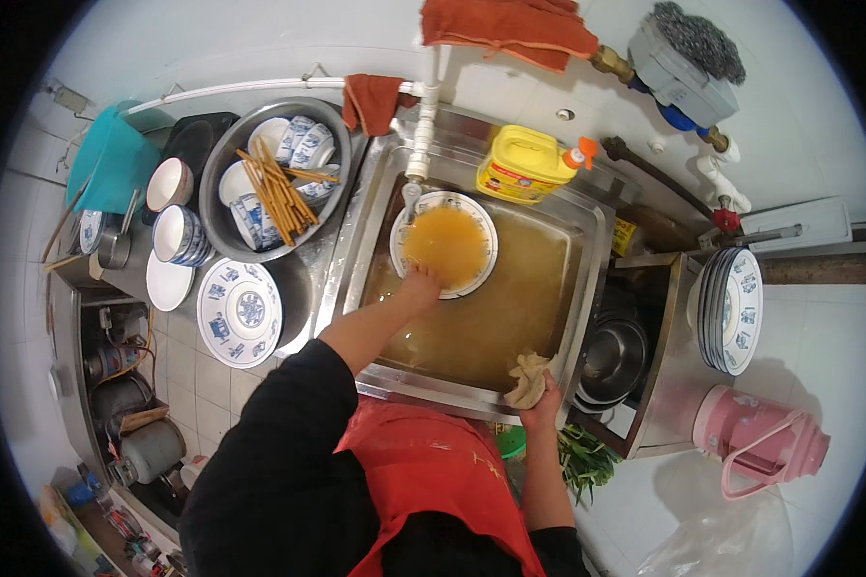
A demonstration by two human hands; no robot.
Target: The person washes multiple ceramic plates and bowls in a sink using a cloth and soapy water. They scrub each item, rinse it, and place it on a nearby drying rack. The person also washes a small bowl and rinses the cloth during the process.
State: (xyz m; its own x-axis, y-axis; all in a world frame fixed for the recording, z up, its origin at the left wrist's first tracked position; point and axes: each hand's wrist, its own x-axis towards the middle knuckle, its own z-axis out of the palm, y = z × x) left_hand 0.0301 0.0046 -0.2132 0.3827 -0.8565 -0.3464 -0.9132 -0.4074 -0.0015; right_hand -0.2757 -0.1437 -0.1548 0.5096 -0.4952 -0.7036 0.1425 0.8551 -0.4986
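My left hand (420, 286) grips the near rim of a wide white dish with a blue pattern (488, 234). Its fingertips dip into the cloudy orange-brown liquid (447, 241) that fills the dish. The dish sits below the tap (412, 191), in a stainless steel sink (583, 288) holding murky water. At the sink's near right corner, my right hand (543, 404) holds a crumpled beige cloth (529, 379). A yellow dish soap jug (523, 166) with an orange pump stands at the sink's far edge.
To the left, a metal basin (213, 195) holds bowls and wooden chopsticks (278, 191). Near it are stacked bowls (180, 234) and a patterned plate (239, 311). On the right stand stacked plates (736, 310) and a pink thermos (758, 436). Orange-red towels (505, 29) hang from pipes.
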